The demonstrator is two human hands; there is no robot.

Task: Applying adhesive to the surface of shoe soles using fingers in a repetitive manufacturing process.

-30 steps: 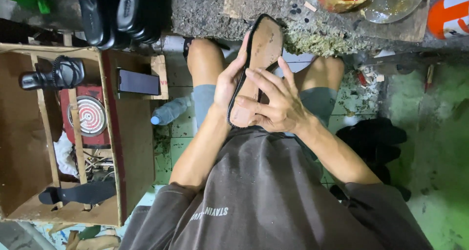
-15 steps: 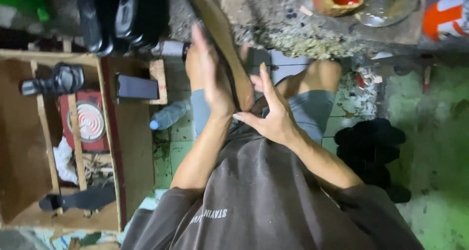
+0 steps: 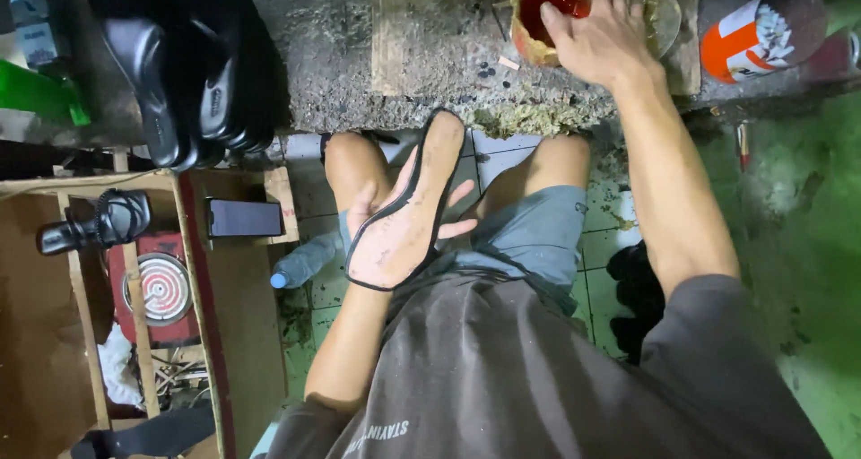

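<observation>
Dim overhead light, dark corners, sharp

Left hand [image 3: 381, 210] cradling a shoe sole [image 3: 401, 217] over the lap, right hand [image 3: 599, 38] at a glue pot [image 3: 538, 15] — concrete bench [image 3: 332, 56]

One shoe sole [image 3: 401, 221], one glue pot [image 3: 549, 15], one plastic bottle [image 3: 305, 260], one phone [image 3: 244, 218], one orange can [image 3: 760, 24].

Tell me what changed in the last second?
The right hand let go of the sole and reached up to the red pot on the bench. The left hand alone holds the sole now, tipped flatter. The black sandals stayed put.
</observation>
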